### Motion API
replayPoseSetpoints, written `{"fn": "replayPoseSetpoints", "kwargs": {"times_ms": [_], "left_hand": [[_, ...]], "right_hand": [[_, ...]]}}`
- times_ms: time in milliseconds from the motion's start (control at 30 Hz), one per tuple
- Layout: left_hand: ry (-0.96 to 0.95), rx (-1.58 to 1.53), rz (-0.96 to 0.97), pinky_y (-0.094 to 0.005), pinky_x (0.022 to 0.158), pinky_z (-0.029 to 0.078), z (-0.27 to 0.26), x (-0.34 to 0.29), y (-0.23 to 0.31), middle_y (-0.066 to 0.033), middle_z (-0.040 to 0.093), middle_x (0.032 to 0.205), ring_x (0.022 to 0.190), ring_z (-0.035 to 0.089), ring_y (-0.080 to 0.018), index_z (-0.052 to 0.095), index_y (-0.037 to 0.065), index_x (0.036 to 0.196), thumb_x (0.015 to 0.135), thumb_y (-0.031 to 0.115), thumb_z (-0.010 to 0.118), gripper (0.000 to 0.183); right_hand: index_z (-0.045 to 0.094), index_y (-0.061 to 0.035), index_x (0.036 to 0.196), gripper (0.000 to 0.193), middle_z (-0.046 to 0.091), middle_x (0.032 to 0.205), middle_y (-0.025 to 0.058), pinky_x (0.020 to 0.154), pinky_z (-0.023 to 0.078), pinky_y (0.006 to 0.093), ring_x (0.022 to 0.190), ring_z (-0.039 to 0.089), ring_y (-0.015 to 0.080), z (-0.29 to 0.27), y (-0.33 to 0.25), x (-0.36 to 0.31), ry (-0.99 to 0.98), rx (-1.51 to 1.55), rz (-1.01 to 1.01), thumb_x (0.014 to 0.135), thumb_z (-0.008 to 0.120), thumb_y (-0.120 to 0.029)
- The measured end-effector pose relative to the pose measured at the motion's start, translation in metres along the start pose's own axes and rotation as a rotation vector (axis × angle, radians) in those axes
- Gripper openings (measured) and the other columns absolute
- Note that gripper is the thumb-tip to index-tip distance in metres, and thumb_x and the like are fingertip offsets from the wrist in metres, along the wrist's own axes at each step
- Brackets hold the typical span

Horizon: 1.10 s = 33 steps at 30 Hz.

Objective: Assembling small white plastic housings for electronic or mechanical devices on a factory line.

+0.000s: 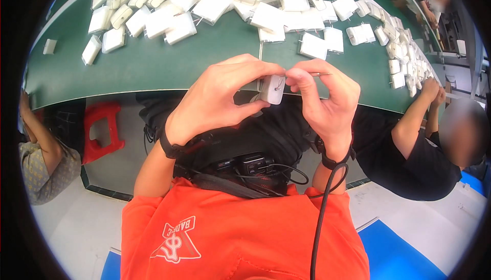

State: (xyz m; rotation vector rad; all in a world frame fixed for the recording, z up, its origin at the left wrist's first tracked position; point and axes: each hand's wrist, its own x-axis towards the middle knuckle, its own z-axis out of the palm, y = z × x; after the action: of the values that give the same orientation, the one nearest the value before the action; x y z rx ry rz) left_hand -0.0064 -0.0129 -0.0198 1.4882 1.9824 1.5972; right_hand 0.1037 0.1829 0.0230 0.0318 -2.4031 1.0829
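My left hand [220,88] holds a small white box-shaped piece [272,90] between thumb and fingers, just off the table's near edge. Its end turned to the right carries a dark spot and what looks like a thin wire. Close beside that end, my right hand [332,96] pinches a thin metal tool [321,74] between thumb and forefinger. The tool's far end is hidden by the fingers, so I cannot tell its exact kind or whether it touches the piece.
Many similar white pieces [215,6] lie heaped along the far side of the green table [153,73], with more at the right. Co-workers sit on both sides; a person's hands [432,91] are at the right-hand pile. A red stool [105,132] stands left. A black cable [322,229] hangs by my right wrist.
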Motion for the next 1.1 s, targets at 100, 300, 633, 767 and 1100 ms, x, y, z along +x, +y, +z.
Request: {"fn": "replayPoseSetpoints", "kwargs": {"times_ms": [100, 300, 633, 767, 1100], "left_hand": [[0.010, 0.005, 0.000, -0.0402, 0.091, 0.061, 0.002, -0.001, -0.004, -0.0128, 0.078, 0.113, 0.101, 0.076, -0.0329, 0.074, 0.002, 0.126, 0.073, -0.004, 0.089, 0.055], [0.028, 0.016, 0.042, -0.0432, 0.084, 0.060, 0.002, -0.002, -0.007, -0.0147, 0.074, 0.107, 0.098, 0.072, -0.0358, 0.072, 0.003, 0.131, 0.073, -0.002, 0.090, 0.061], [0.052, -0.069, -0.025, -0.0388, 0.094, 0.061, 0.003, -0.005, -0.001, -0.0124, 0.079, 0.120, 0.105, 0.076, -0.0294, 0.073, 0.003, 0.130, 0.076, -0.004, 0.091, 0.057], [0.059, 0.002, 0.022, -0.0385, 0.093, 0.062, 0.003, -0.002, 0.000, -0.0117, 0.079, 0.120, 0.105, 0.076, -0.0283, 0.074, 0.004, 0.130, 0.076, -0.004, 0.090, 0.056], [0.035, -0.014, -0.042, -0.0373, 0.099, 0.064, 0.003, -0.002, 0.002, -0.0117, 0.079, 0.122, 0.109, 0.079, -0.0277, 0.073, 0.003, 0.131, 0.078, -0.005, 0.090, 0.057]], "right_hand": [[0.080, -0.0023, 0.095, 0.003, 0.077, 0.086, 0.0085, 0.065, 0.057, 0.0337, 0.072, 0.073, 0.0248, -0.001, -0.004, 0.004, -0.027, -0.032, -0.032, 0.096, 0.081, -0.004], [0.078, -0.0031, 0.093, 0.004, 0.074, 0.083, 0.0082, 0.064, 0.055, 0.0362, 0.070, 0.070, 0.0282, 0.001, -0.006, 0.008, -0.072, -0.084, -0.101, 0.096, 0.080, -0.004], [0.076, 0.0066, 0.094, 0.017, 0.077, 0.078, 0.0099, 0.062, 0.057, 0.0281, 0.066, 0.074, 0.0133, 0.004, -0.015, 0.020, -0.077, 0.239, 0.450, 0.105, 0.071, -0.006], [0.076, 0.0053, 0.096, 0.013, 0.078, 0.081, 0.0085, 0.061, 0.057, 0.0279, 0.067, 0.074, 0.0129, 0.012, -0.007, 0.002, 0.129, 0.093, 0.137, 0.105, 0.072, -0.003], [0.076, 0.0041, 0.101, 0.014, 0.079, 0.090, 0.0082, 0.064, 0.057, 0.0276, 0.072, 0.074, 0.0134, 0.005, 0.003, -0.005, 0.123, 0.240, 0.082, 0.109, 0.070, -0.005]]}}
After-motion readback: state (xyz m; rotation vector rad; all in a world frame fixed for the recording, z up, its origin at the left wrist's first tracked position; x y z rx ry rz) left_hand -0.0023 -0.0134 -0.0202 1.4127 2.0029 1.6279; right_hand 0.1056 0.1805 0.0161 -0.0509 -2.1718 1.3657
